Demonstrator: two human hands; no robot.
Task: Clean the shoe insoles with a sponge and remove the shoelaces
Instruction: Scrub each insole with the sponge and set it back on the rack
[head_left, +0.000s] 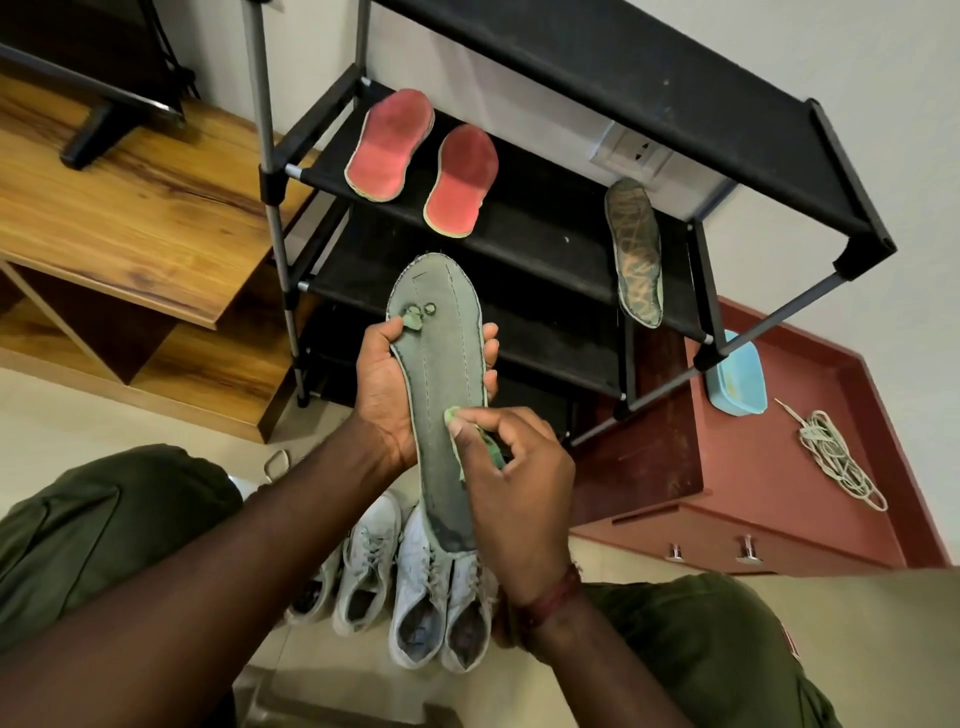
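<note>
Seemingly light, floppy insole, frame centre — clasped mid-length in left hand, likely best hold — sponge pinched by right hand.

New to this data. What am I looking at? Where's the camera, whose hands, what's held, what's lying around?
There is no machine here. A person works bare-handed, and the single picture comes from a camera worn on their head, looking down. The left hand grips a grey-green insole around its middle. The right hand pinches a small green sponge against it. On the black shoe rack lie two red insoles and, further right, a patterned insole. The red cabinet carries a blue tub and a loose bundle of shoelaces. White shoes stand on the floor below.
</note>
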